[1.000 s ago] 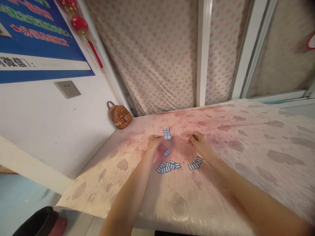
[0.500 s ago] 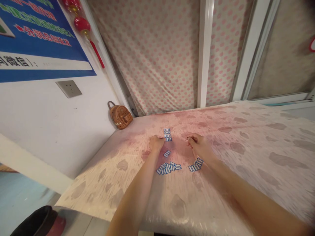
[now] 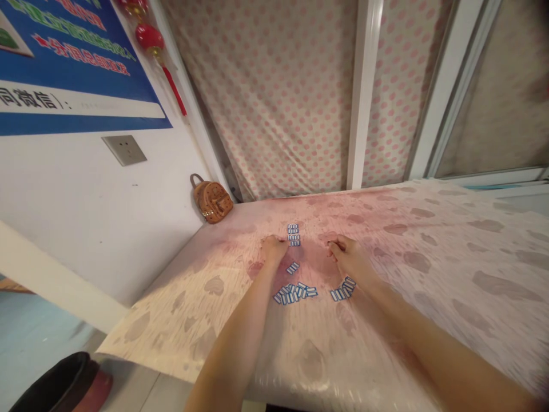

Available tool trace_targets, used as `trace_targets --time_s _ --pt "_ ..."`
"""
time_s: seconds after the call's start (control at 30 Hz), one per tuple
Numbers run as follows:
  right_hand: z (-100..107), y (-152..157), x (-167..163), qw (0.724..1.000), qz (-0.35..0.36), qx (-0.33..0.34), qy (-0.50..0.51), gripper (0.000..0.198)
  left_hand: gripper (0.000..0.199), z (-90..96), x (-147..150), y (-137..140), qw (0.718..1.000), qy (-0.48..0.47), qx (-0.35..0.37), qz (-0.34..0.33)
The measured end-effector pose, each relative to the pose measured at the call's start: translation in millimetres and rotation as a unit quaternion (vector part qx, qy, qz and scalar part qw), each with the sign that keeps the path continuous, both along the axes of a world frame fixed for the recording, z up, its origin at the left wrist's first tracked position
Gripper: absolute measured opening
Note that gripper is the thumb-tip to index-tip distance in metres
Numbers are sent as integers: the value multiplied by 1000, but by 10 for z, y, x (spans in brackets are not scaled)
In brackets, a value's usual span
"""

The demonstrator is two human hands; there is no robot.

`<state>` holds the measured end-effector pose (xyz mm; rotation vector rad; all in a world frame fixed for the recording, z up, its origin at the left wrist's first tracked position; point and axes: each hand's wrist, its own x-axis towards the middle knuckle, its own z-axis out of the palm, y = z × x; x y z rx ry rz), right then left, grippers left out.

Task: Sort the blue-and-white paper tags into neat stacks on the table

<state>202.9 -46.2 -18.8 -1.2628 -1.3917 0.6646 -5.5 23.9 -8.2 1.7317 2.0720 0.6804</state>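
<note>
Small blue-edged white pieces, too small to name, form a neat block of rows on the table. My left hand lies at the block's left side, fingertips against or very near its lower edge. Its fingers are closed together; anything in them is hidden. To the right of the block, my right hand hovers with thumb and fingers pinched. What that pinch holds, if anything, I cannot make out. A tilted short strip lies just below the block. Nearer me are a loose heap and, under my right wrist, a smaller group.
A patterned cloth under clear plastic covers the table. A small brown backpack-shaped bag leans at the far left corner by the wall. Behind the table hangs a dotted curtain. A dark bin-like container stands on the floor at left.
The view has shifted slightly. Both hands stay in nearly the same places, and the pieces look unmoved.
</note>
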Motion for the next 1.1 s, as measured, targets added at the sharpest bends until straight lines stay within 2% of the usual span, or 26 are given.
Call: trace_targets --time_s 0.1,0.2,0.43,0.57,0.9,1.1 --pt "21 -9 2 1000 0 11 8 18 23 11 -88 31 1000 -20 17 8" --pt "53 -20 3 1000 -1 19 19 18 14 30 -206 -8 999 -20 7 -39" --pt "110 -62 -6 999 -22 23 14 18 11 7 -267 -292 987 -62 -6 -145" --pt "133 -72 3 999 -36 26 14 19 9 23 -288 -306 988 -55 -2 -144" --pt "136 -134 9 990 -61 57 -112 19 6 128 -367 -351 986 -46 31 -156" --pt "150 -150 51 982 -76 67 -158 20 18 88 -377 -379 971 -81 -31 -223"
